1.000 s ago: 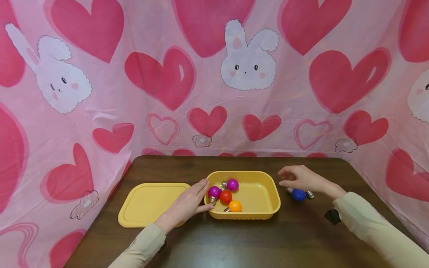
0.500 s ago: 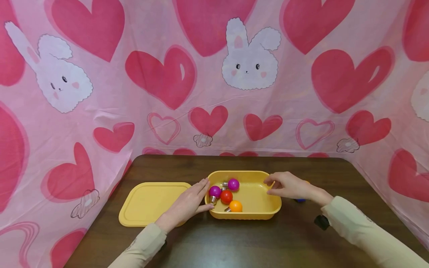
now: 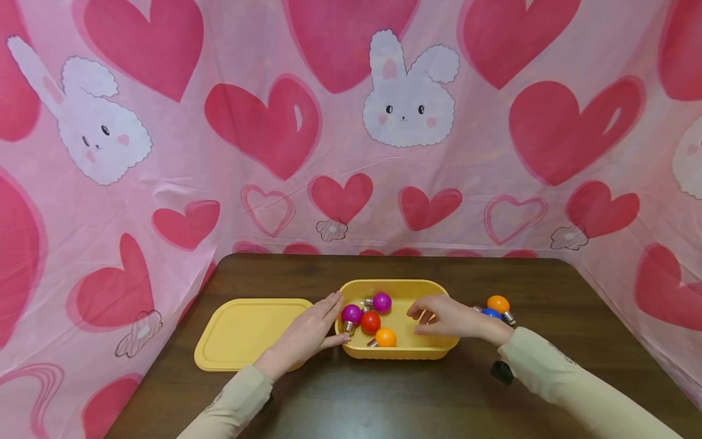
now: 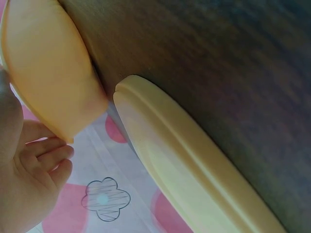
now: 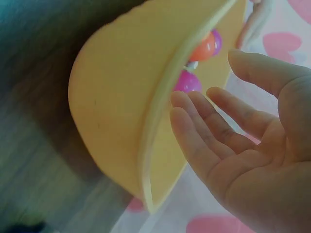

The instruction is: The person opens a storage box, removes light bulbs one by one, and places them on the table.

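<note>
A yellow plastic tub (image 3: 417, 353) stands mid-table, with two magenta bulbs (image 3: 382, 302), a red bulb (image 3: 370, 322) and an orange bulb (image 3: 386, 337) in its left half. Against its left end rests my left hand (image 3: 307, 327), fingers extended along the rim and thumb at the front corner. My right hand (image 3: 451, 316) is over the tub's right half, fingers loosely bent. In the right wrist view nothing lies between the fingers of that hand (image 5: 248, 141); they point at the bulbs inside. The left wrist view shows fingertips touching the tub's outer wall (image 4: 53, 68).
Left of the tub lies a flat yellow lid (image 3: 247, 332), partly behind the left hand. Right of the tub, an orange bulb (image 3: 498, 303) and a blue bulb (image 3: 492, 313) lie together on the dark wooden table (image 3: 373, 402). A pink heart-patterned cloth (image 3: 351, 152) hangs behind.
My right hand has moved left from beside the bulbs on the table to over the tub. The orange and blue bulbs there are now uncovered. The left hand stays at the tub's end.
</note>
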Available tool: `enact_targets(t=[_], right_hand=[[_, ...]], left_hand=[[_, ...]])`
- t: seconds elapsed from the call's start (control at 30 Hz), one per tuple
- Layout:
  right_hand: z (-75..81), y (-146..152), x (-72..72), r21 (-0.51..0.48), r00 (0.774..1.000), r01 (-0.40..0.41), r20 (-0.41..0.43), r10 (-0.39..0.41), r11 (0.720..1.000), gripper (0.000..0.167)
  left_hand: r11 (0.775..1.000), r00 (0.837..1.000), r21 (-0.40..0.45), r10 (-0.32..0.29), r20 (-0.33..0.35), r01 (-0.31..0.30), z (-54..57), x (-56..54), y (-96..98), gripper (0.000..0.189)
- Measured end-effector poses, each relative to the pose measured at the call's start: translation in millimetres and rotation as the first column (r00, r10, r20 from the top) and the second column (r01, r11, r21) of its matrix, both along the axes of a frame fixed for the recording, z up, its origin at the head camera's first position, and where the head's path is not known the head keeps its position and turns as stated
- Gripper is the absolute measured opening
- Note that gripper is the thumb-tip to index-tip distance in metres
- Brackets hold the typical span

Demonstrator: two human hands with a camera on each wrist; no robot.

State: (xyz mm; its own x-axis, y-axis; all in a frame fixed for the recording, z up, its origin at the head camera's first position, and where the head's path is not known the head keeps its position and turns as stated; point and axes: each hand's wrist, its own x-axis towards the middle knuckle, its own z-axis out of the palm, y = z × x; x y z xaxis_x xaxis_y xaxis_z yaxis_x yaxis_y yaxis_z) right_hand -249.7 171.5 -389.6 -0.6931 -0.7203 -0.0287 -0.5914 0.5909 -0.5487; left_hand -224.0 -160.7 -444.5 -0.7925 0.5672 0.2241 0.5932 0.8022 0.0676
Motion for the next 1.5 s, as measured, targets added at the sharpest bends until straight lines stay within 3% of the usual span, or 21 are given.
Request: enact_targets(t=[0.37, 0.63, 1.5], right_hand=[[-12.7, -26.8, 0.4, 0.022, 0.998, -0.059, -0.036, 0.059, 0.998, 0.031], [-18.7, -40.5, -0.2, 0.052, 0.999, -0.026, 0.029, 0.024, 0.998, 0.032], [-21.2, -56.8, -1.4, 0.092, 0.998, -0.023, 0.065, 0.017, 0.995, 0.022]], left_hand=[[1.000, 1.000, -0.001, -0.001, 0.003, 0.001, -0.6, -0.6, 0.3, 0.082], [1.000, 1.000, 0.001, 0.002, 0.012, -0.002, -0.5, -1.1, 0.5, 0.082], [1.000, 1.000, 0.007, -0.005, 0.016, 0.005, -1.4, -1.4, -0.5, 0.083]])
